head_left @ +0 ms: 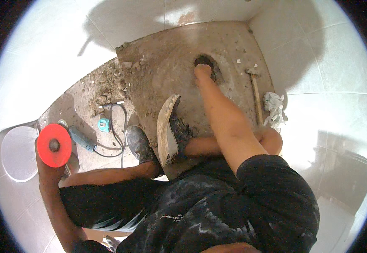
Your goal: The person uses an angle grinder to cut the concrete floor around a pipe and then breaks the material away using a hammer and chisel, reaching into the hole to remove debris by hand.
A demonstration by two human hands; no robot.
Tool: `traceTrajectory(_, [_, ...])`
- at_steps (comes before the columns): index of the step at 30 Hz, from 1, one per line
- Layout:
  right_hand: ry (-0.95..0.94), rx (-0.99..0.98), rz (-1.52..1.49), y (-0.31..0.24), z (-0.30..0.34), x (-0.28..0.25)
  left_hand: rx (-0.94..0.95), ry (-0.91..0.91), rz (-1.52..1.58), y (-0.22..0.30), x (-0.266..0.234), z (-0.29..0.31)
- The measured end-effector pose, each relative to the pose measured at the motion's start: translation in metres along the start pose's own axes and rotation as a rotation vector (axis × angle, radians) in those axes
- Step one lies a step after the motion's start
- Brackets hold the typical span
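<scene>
Red dish (44, 137), brown lump (54, 145) inside, sits on the left hand (48, 170) by the floor's (162, 59) left edge, fingers hidden, grip unclear; the right hand (203, 72), fingers curled, meets the hole (201, 60) near the far edge, contents unclear.

one red dish (63, 148), one hammer (256, 97), one tape measure (104, 125), one corded tool (82, 140), two shoes (138, 144), one hole (202, 59)

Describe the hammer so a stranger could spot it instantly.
On the brown floor, find the hole the right hand reaches into. Between it and the right wall lies the hammer. Its straight wooden handle sets it apart from the crumpled plastic beside it.
</scene>
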State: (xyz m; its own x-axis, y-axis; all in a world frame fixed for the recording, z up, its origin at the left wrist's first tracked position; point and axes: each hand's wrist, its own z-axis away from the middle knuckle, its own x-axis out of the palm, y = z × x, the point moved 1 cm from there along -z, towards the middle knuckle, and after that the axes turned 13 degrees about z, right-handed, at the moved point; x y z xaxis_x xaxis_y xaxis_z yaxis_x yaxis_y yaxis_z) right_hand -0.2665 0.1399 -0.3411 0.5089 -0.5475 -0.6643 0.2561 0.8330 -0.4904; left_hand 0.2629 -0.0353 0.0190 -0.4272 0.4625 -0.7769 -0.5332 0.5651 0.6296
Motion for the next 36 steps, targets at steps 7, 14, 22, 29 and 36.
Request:
traceTrajectory(7, [0.121,-0.565,0.945,-0.026,0.03,0.022,-0.094,-0.047,0.105,0.015,-0.005,-0.004])
traceTrajectory(14, [0.153,0.07,-0.011,-0.016,-0.003,0.011,0.126,-0.151,-0.03,0.057,0.014,-0.023])
traceTrajectory(22, [0.115,-0.532,1.323,-0.018,-0.005,0.001,0.125,-0.165,-0.103,0.033,0.009,-0.011])
traceTrajectory(29, [0.107,-0.361,1.234,0.005,-0.096,-0.021,0.017,0.253,0.061,0.025,-0.012,-0.017])
traceTrajectory(36, [-0.05,-0.706,1.677,-0.023,-0.037,0.022,-0.057,0.333,-0.138,0.008,-0.035,0.006])
